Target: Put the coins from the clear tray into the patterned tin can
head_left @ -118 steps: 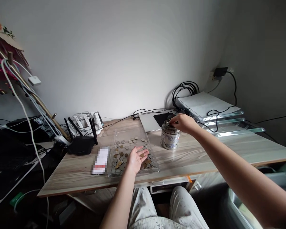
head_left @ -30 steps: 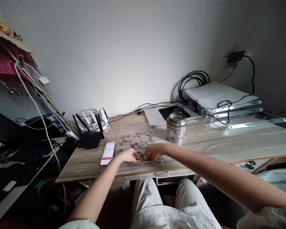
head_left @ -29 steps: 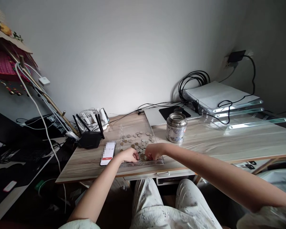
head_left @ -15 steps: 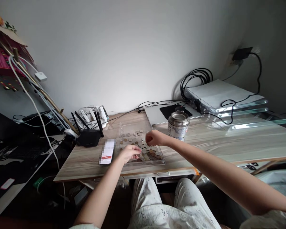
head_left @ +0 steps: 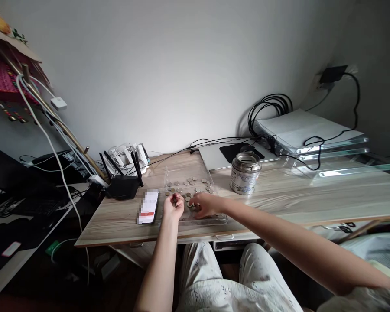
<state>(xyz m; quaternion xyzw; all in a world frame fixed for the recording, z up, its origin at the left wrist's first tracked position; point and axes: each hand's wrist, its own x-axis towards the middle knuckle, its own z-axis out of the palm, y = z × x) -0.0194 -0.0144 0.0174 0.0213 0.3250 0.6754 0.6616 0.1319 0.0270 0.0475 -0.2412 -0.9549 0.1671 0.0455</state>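
Observation:
A clear plastic tray (head_left: 211, 221) on the desk holds several coins (head_left: 189, 182), silver and brass coloured, spread over its bottom. My left hand (head_left: 173, 207) is turned palm up at the tray's left side, its fingers curled round what look like a few coins, partly hidden. Just right of it, my right hand (head_left: 206, 204) reaches down into the tray, fingers apart and touching or close above the coins there. A round metal tin (head_left: 245, 177) with a slot in its lid stands right of the tray.
Left of the tray lies a phone (head_left: 148, 208) with a lit screen. Behind it are a black router (head_left: 121, 186) and white cabled devices. A silver laptop (head_left: 211, 157), coiled black cable (head_left: 269, 104) and stacked clear trays (head_left: 325, 149) are along the back right.
My left hand has turned palm up and its fingers have curled. My right hand has lowered toward the near coins and its fingers have spread. Fewer coins show at the near right of the tray.

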